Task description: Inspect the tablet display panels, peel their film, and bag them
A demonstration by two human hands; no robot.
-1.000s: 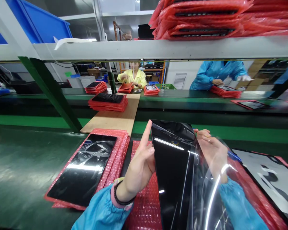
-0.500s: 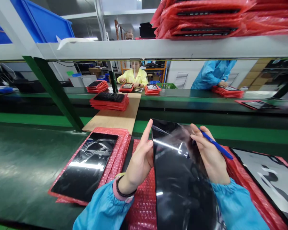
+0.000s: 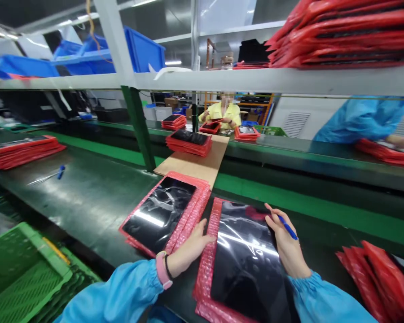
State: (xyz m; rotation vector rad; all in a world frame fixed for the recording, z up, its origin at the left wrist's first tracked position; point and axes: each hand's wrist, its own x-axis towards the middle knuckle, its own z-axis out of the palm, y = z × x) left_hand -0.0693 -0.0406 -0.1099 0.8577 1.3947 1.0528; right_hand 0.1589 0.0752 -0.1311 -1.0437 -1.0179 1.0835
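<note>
A glossy black screen panel (image 3: pixel 245 264), covered with clear film, lies on red bubble-wrap sleeves (image 3: pixel 207 269) in front of me. At its right edge is my right hand (image 3: pixel 289 249), with a blue pen (image 3: pixel 287 227) tucked between its fingers. My left hand (image 3: pixel 190 251) is off the panel, fingers stretched out, close to the sleeves' left edge. Left of it, a second black panel (image 3: pixel 161 211) rests on another pile of red bubble-wrap sleeves (image 3: pixel 202 188).
Red-wrapped stacks lie at the right (image 3: pixel 373 278), on a brown board (image 3: pixel 188 143) and on the overhead shelf (image 3: pixel 229 80). A green crate (image 3: pixel 23 269) stands low at left. A screwdriver (image 3: pixel 60 172) lies on the bench. Co-workers sit or stand across and to the left.
The panel has come down from my two hands onto the bubble-wrap sleeves. My left hand has let go and moved left. The view has turned left.
</note>
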